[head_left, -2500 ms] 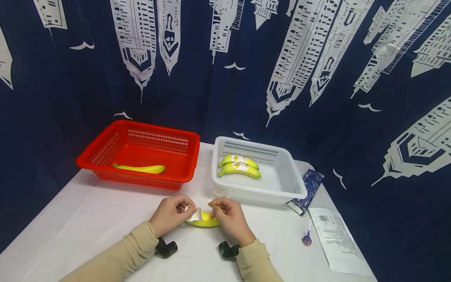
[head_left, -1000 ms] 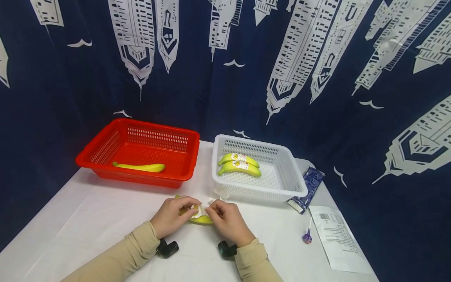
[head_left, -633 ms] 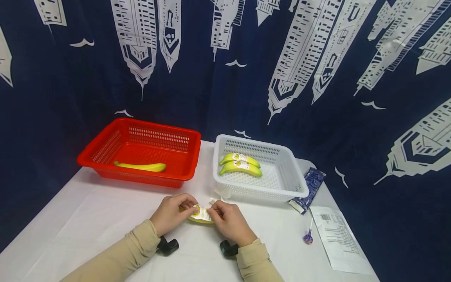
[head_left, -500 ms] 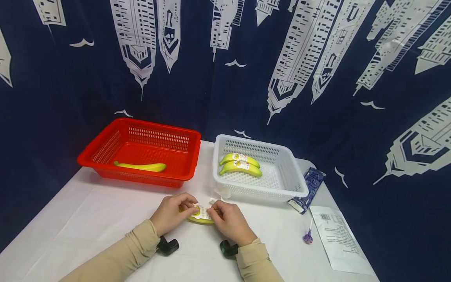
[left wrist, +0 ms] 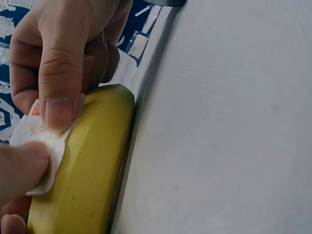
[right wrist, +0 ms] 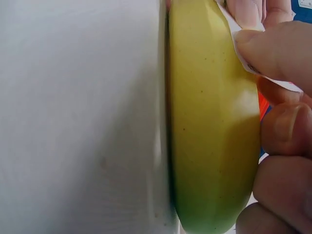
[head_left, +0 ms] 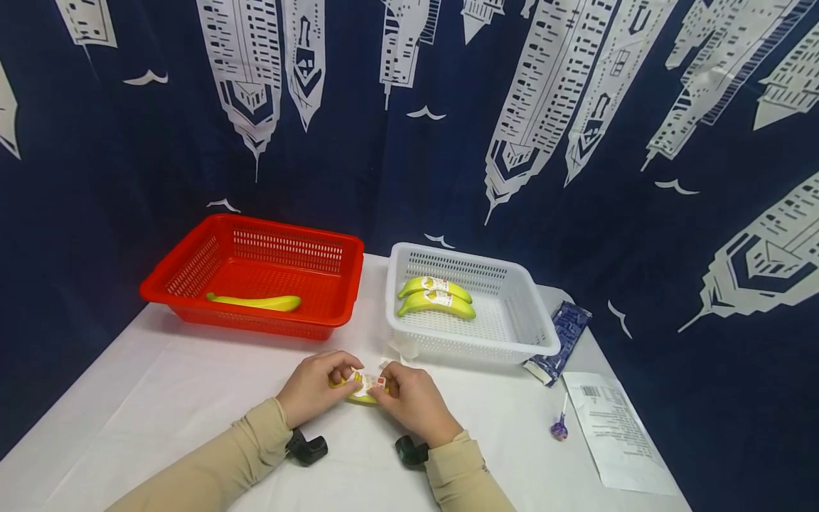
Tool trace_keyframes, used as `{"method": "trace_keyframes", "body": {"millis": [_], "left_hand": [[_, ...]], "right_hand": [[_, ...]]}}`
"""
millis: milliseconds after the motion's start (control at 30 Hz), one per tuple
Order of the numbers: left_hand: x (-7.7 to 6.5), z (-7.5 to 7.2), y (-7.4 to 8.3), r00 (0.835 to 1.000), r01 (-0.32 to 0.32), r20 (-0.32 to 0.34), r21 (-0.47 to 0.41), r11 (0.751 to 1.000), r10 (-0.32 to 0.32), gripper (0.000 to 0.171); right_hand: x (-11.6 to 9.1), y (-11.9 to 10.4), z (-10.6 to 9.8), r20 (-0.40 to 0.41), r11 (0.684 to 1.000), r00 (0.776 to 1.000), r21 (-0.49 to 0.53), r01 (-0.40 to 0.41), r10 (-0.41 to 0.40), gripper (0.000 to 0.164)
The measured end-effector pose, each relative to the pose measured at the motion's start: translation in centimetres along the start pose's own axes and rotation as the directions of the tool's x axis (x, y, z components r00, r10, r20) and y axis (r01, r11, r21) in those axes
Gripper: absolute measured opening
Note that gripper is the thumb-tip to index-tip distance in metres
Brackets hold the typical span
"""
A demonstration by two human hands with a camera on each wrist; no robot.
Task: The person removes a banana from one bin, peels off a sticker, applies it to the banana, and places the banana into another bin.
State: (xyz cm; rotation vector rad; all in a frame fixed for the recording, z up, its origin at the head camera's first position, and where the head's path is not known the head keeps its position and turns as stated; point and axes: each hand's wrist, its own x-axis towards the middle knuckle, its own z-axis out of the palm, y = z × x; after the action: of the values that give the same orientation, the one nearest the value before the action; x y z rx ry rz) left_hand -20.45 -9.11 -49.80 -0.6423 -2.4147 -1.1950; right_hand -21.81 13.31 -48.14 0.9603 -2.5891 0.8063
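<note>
A banana lies on the white table between my hands, with a white printed sticker along its upper side. My left hand holds the sticker's left end, its thumb flat on the printed face. Its fingers are curled behind. My right hand holds the other end between thumb and curled fingers, which lie close along the banana. In the right wrist view the sticker's near edge stands slightly off the peel. The hands hide both banana ends in the head view.
A red basket with one banana stands at the back left. Right of it, a white basket holds two stickered bananas. A blue packet, a lollipop and a printed white sheet lie at the right.
Earlier my left hand held the sticker raised over the banana while my right hand was at the banana's right end. Now the sticker lies against the banana, with both thumbs on it.
</note>
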Motion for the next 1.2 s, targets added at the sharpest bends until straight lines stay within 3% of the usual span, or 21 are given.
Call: {"method": "trace_keyframes", "body": {"millis": [300, 567, 833, 1067, 1200], "left_hand": [[0.0, -0.2, 0.1, 0.999, -0.009, 0.048, 0.071, 0.997, 0.005, 0.044], [-0.1, -0.3, -0.2, 0.997, -0.003, 0.075, 0.094, 0.996, -0.004, 0.043], [0.1, -0.3, 0.0, 0.997, 0.024, 0.076, 0.073, 0.997, -0.029, 0.041], [0.2, -0.3, 0.0, 0.997, 0.038, 0.063, 0.002, 0.999, -0.038, 0.036], [0.1, -0.3, -0.1, 0.998, 0.043, 0.049, -0.006, 0.999, -0.043, 0.028]], "right_hand": [[0.1, -0.4, -0.1, 0.004, 1.000, 1.000, -0.013, -0.020, 0.020, 0.025], [0.0, -0.8, 0.2, -0.010, 0.997, 0.998, -0.050, -0.058, 0.058, 0.027], [0.1, -1.2, 0.4, -0.066, 0.981, 0.985, -0.097, -0.167, 0.161, 0.030], [0.1, -0.8, 0.5, -0.025, 0.939, 0.942, 0.090, -0.332, 0.336, 0.032], [0.2, -0.7, 0.5, -0.019, 0.914, 0.925, 0.161, -0.373, 0.380, 0.028]]}}
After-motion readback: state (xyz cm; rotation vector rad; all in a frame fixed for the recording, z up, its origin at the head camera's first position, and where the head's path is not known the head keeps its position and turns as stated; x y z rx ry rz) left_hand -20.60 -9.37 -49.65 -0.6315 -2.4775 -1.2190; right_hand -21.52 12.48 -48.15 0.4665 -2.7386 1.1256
